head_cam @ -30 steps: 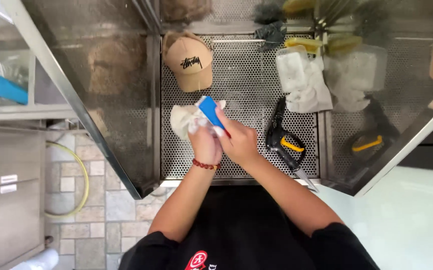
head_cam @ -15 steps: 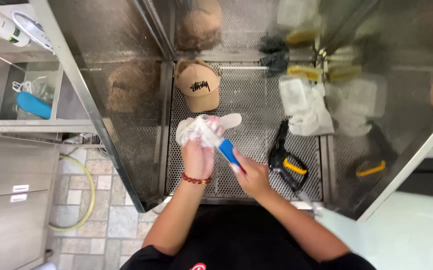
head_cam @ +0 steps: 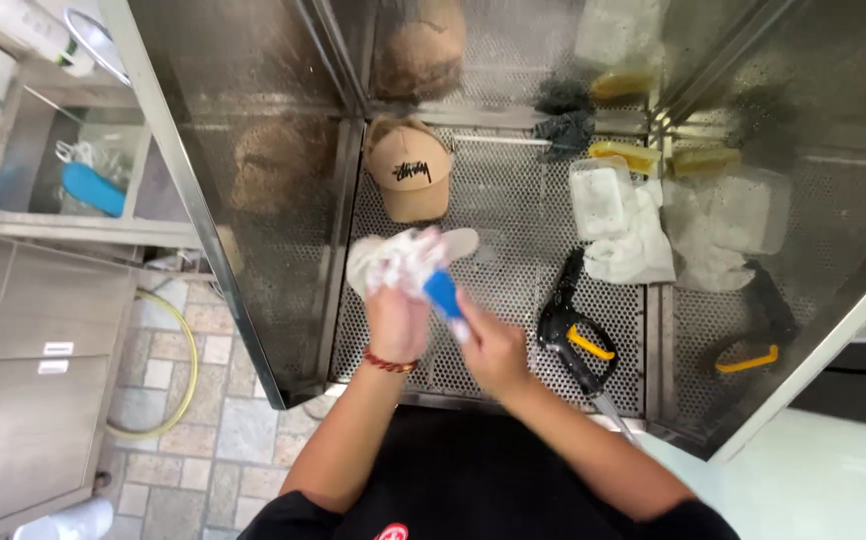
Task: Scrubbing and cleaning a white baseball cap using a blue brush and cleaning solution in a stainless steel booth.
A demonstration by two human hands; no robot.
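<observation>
L hand [head_cam: 398, 318]: fingers wrapped round a white shoe [head_cam: 403, 262], held up over the perforated steel worktop [head_cam: 513, 215], toe pointing right. Red bead bracelet [head_cam: 390, 362] at wrist. R hand [head_cam: 493, 350]: fingers shut on a blue brush [head_cam: 445, 296], brush head touching shoe's side. Behind shoe: tan cap [head_cam: 410, 168], lying flat. R of hands: black spray gun w/ yellow trigger [head_cam: 573, 338]. Further back-R: white cloth [head_cam: 633, 245], clear container [head_cam: 598, 195]. Far L: blue item in side tray [head_cam: 93, 188].
</observation>
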